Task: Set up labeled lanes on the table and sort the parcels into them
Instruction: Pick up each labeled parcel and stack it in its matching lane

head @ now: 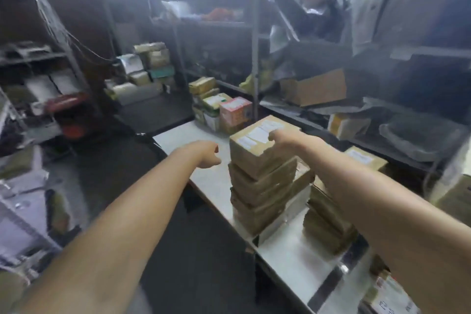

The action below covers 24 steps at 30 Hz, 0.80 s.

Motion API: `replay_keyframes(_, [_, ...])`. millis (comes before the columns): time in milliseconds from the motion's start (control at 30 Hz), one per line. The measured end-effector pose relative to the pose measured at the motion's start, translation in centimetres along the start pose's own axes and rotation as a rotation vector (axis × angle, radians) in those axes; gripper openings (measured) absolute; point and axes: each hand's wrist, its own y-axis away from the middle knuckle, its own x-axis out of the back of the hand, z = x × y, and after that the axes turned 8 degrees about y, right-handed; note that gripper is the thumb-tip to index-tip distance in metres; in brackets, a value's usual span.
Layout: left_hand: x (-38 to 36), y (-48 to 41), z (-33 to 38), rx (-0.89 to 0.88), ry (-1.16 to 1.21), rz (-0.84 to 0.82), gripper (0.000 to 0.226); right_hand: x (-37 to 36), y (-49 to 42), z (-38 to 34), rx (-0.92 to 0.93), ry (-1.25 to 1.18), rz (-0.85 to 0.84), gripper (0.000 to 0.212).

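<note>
A tall stack of brown cardboard parcels (262,186) stands on the white table (211,178). Its top parcel (254,143) carries white labels. My right hand (280,136) rests on that top parcel, fingers bent over its near top edge. My left hand (207,154) hovers just left of the stack above the table, fingers loosely curled and holding nothing. A lower pile of brown parcels (328,222) sits to the right of the stack, partly behind my right forearm. More small boxes, one pink (234,109), stand at the table's far end.
Metal shelving (254,33) full of bags and an open cardboard box (313,88) lines the right and back. Another parcel pile (147,69) sits on the floor at the back. A rack with a red machine (68,115) stands left. Dark floor lies left of the table.
</note>
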Motion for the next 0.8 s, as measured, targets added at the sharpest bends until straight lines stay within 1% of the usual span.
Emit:
replay_keyframes(67, [2.4, -0.2, -5.8, 0.084, 0.022, 0.025, 0.055, 2.8, -3.6, -6.1, 0.104, 0.017, 0.108, 0.044])
replay_keyframes(167, [4.8, -0.6, -14.7, 0.163, 0.06, 0.036, 0.055, 6.1, -7.9, -15.7, 0.186, 0.008, 0.156, 0.042])
replay_keyframes(233, [5.4, -1.2, -20.1, 0.21, 0.075, 0.04, 0.054, 6.3, -10.8, -20.5, 0.188, 0.026, 0.132, 0.039])
replay_keyframes(300, [5.8, -2.1, -25.0, 0.254, 0.084, 0.043, 0.051, 5.6, -14.1, -24.7, 0.206, 0.037, 0.066, 0.041])
replay_keyframes(400, [6.0, -3.5, -31.0, 0.325, 0.097, 0.006, 0.05, 4.1, -18.7, -29.4, 0.237, 0.05, -0.008, 0.051])
replay_keyframes(567, [6.4, -8.7, -38.1, 0.402, 0.127, -0.037, 0.05, 2.3, -26.2, -33.5, 0.236, 0.059, -0.09, 0.056])
replay_keyframes(667, [7.0, -13.6, -40.2, 0.401, 0.127, -0.058, 0.051, 1.5, -31.6, -34.1, 0.238, 0.073, -0.109, 0.057])
replay_keyframes(800, [8.2, -21.7, -41.4, 0.376, 0.11, -0.07, 0.051, 0.0, -39.9, -32.8, 0.203, 0.021, -0.121, 0.055])
